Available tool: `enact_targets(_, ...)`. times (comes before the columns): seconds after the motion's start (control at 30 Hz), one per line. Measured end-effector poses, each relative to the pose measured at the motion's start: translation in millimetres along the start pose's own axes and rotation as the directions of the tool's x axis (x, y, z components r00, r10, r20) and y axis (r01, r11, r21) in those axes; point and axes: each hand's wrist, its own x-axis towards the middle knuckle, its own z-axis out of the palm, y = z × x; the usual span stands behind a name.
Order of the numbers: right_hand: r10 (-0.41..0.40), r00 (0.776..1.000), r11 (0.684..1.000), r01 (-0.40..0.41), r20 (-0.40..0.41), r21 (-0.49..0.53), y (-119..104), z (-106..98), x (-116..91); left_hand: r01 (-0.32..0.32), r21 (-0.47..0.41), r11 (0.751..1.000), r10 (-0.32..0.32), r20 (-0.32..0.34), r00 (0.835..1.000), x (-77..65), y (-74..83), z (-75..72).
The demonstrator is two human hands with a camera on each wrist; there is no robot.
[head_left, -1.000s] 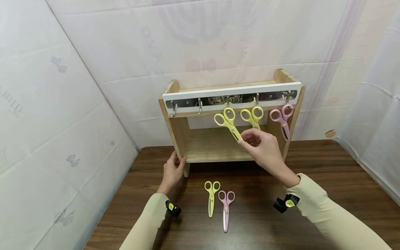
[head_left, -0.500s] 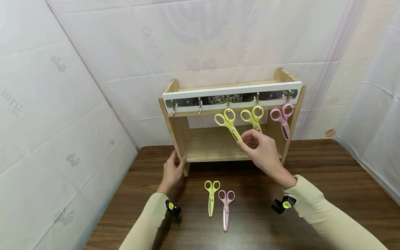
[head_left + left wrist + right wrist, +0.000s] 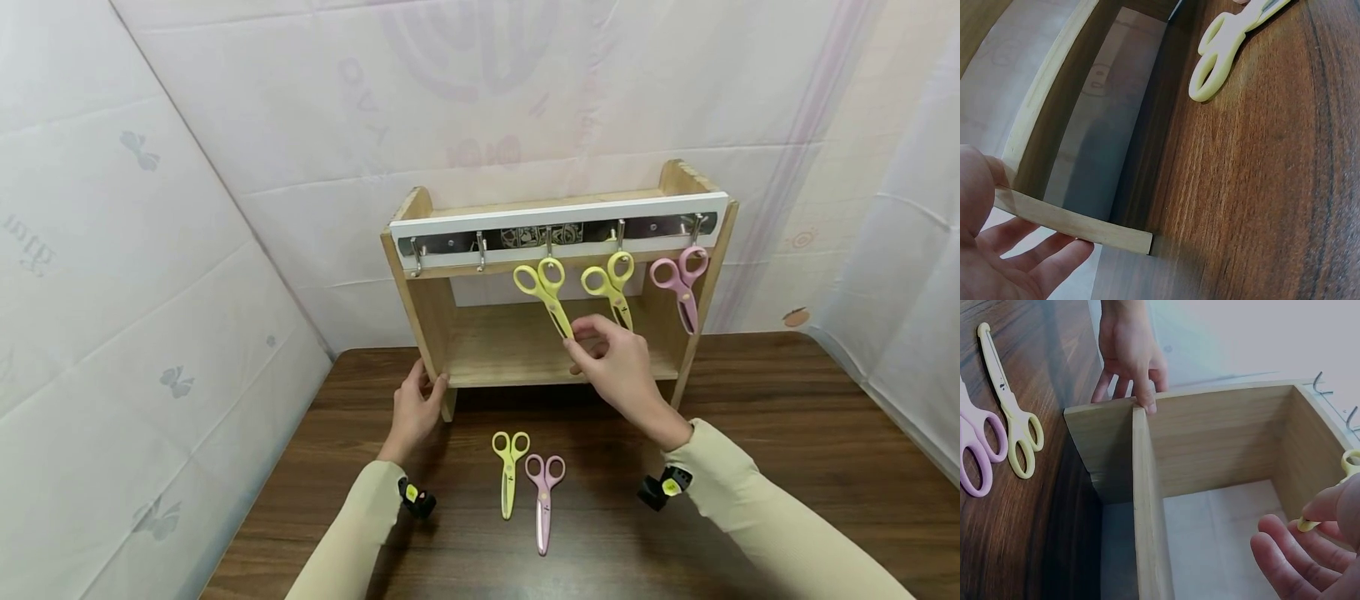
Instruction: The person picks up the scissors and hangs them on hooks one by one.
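Observation:
Near the blade tip, my right hand (image 3: pixel 621 367) pinches a pair of yellow scissors (image 3: pixel 547 290), slanted, with one finger loop at the middle hook (image 3: pixel 549 240) of the rack. Thumb and fingertips meet on the yellow tip in the right wrist view, other fingers loosely bent. My left hand (image 3: pixel 414 410) grips the lower left side panel of the wooden shelf (image 3: pixel 510 342); the left wrist view shows its fingers (image 3: pixel 1060 256) behind the panel. Another yellow pair of scissors (image 3: pixel 611 287) and a pink pair of scissors (image 3: pixel 682 287) hang from the two right hooks.
On the dark wood table (image 3: pixel 315 500) lie yellow scissors (image 3: pixel 509 475) and pink scissors (image 3: pixel 543 504), loops toward the shelf. Two bare hooks, a left end hook (image 3: pixel 416 257) and its neighbour (image 3: pixel 481 250), stick out of the rack. Printed cloth (image 3: pixel 300 125) hangs behind.
My right hand has moved slightly left, swinging the blade end of the held scissors left while the loops stay at the middle hook. My left hand keeps its grip on the shelf.

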Motion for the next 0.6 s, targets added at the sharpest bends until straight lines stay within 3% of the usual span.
enact_targets(0.6,0.001,1.0,1.0,-0.001,0.009,0.007,4.6,4.5,3.6,0.007,0.013,1.0,-0.007,-0.005,1.0,0.4,0.4,0.6)
